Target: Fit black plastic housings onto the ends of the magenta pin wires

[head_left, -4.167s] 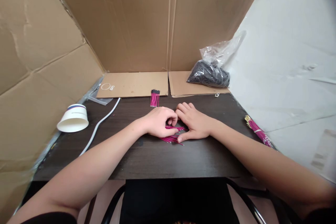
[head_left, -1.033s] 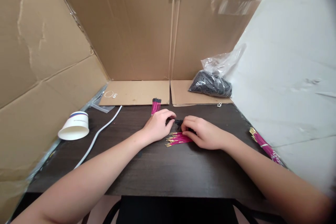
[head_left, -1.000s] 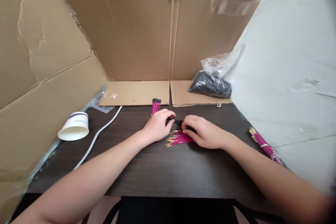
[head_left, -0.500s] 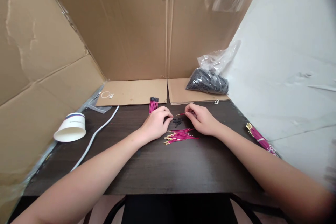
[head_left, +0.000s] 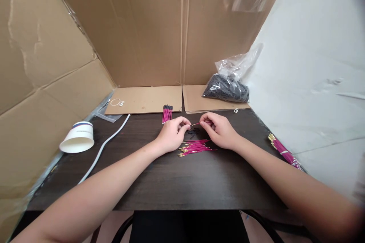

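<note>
My right hand (head_left: 217,129) is closed in a pinch on a magenta wire (head_left: 197,123), its gold-coloured tip pointing left. Facing it, my left hand (head_left: 173,133) pinches a small black sleeve, mostly hidden by the fingertips, level with the wire's tip. Whether tip and sleeve touch is too small to tell. Just below the fingers lies a little heap of black sleeves (head_left: 194,133). Nearer to me, a loose pile of magenta wires (head_left: 196,147) has gold tips mostly to the left. Behind my left hand stand magenta wires with black ends (head_left: 167,114), grouped together.
A clear bag of black pieces (head_left: 226,88) rests on cardboard at the back right. A banded wire bundle (head_left: 283,151) lies at the right edge. On the left are a tipped paper cup (head_left: 78,137) and a white cable (head_left: 105,144). Cardboard walls (head_left: 142,26) enclose the back and left.
My hands have come closer together. My left fingertips have moved right, away from over the heap's edge, and now meet or nearly meet the wire's gold tip.
</note>
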### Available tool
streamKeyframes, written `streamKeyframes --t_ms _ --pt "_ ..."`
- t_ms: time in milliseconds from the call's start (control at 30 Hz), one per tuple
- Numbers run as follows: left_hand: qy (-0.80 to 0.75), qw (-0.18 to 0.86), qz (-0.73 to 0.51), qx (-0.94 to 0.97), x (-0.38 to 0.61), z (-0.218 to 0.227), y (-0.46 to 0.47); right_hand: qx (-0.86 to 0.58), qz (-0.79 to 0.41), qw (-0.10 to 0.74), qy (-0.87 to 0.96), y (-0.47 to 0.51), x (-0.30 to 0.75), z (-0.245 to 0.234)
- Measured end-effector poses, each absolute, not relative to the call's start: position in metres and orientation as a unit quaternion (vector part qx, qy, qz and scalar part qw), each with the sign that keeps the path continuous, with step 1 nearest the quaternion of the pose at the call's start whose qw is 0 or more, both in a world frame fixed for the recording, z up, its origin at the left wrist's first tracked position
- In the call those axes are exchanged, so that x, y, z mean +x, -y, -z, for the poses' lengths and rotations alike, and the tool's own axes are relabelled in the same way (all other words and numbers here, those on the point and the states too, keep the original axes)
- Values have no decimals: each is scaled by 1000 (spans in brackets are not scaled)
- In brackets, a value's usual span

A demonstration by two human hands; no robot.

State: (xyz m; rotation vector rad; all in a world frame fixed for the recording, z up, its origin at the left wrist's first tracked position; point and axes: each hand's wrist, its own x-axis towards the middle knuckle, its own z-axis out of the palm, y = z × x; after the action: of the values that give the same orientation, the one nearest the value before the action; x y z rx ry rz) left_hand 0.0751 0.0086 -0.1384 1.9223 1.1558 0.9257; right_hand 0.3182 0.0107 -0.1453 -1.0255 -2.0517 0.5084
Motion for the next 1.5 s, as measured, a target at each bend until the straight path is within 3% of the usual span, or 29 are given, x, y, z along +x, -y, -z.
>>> streamKeyframes --t_ms 500,1500 --pt "-438 408 -368 712 74 143 -10 -400 -206 382 807 -9 315 145" --pt "-423 399 -363 728 73 144 -11 -374 -205 397 813 -3 309 144"
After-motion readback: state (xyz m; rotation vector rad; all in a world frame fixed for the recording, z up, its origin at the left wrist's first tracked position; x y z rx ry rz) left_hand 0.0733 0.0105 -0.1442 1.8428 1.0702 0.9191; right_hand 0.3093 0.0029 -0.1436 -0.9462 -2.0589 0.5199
